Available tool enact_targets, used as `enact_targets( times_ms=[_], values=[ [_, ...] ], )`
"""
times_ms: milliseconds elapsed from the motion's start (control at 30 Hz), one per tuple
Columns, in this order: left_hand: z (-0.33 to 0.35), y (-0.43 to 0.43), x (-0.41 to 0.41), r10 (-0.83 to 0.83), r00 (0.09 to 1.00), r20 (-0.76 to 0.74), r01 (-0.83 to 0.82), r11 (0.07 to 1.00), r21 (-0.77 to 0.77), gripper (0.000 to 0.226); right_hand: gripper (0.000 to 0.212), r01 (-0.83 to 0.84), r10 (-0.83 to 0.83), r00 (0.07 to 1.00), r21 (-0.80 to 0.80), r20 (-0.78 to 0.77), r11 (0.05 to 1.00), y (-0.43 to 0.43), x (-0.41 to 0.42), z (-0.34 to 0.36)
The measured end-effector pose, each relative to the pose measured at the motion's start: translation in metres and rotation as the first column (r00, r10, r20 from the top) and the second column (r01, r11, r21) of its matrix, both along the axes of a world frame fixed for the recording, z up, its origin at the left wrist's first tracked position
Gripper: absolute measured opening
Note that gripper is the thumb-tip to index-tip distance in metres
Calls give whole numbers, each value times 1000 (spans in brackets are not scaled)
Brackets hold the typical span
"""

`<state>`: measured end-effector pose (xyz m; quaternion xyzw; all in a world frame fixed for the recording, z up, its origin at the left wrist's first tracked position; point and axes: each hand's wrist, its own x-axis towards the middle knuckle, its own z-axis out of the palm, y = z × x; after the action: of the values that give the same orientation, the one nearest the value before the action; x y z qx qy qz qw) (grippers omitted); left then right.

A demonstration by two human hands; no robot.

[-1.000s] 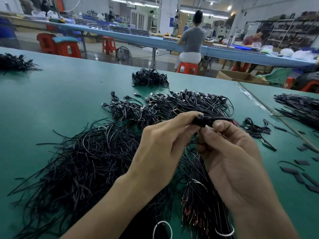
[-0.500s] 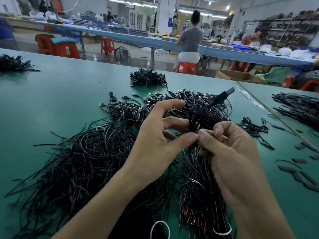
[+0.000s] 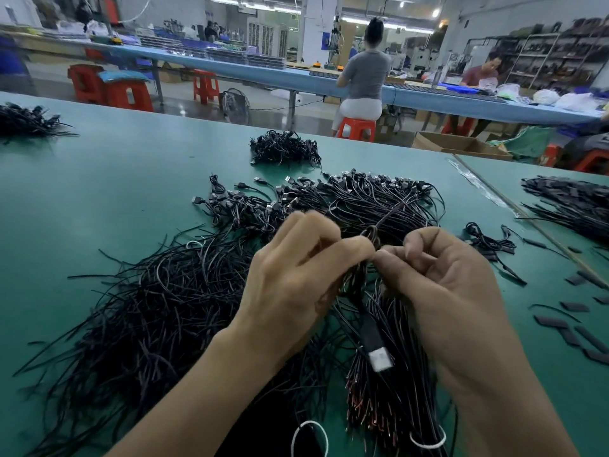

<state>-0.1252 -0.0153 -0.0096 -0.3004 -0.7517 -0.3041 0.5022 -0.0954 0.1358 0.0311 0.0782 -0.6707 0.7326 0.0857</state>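
Both hands meet above a green table (image 3: 99, 199), pinching one coiled black USB cable (image 3: 371, 235) between them. My left hand (image 3: 296, 275) pinches the coil with thumb and forefinger from the left. From the right, my right hand (image 3: 438, 278) pinches the same coil with curled fingers. The cable's USB plug (image 3: 379, 356) hangs down below the hands, metal end toward me. A thin tail of the cable sticks up and away from the coil, blurred.
A large heap of loose black cables (image 3: 158, 301) lies left of the hands. Finished coiled cables (image 3: 356, 199) lie beyond, with a small pile (image 3: 285, 148) farther back. A bundle with white bands (image 3: 395, 410) lies near me. Black strips (image 3: 573, 328) scatter at right.
The USB plug, which stuck up to the upper right half a second ago, now hangs below the hands. Both hands have closed together on the coil.
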Motion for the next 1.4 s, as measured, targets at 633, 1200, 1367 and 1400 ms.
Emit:
enact_targets(
  times_ms=[633, 1200, 1367, 1400],
  values=[
    [14, 9, 12, -363, 849, 384, 156, 867, 474, 35, 39, 146, -117, 946, 77, -301, 986, -2, 0, -4],
    [24, 2, 9, -810, 406, 424, 221, 537, 814, 36, 39, -40, 67, 986, 167, -156, 985, -5, -6, -13],
    [25, 2, 9, -827, 436, 356, 360, 522, 773, 22, 22, 0, 28, 989, 188, -145, 982, -2, -5, -14],
    [24, 2, 9, -818, 447, 361, 378, 539, 753, 18, 29, -4, 34, 986, 185, -164, 983, -2, -5, -13]
  ],
)
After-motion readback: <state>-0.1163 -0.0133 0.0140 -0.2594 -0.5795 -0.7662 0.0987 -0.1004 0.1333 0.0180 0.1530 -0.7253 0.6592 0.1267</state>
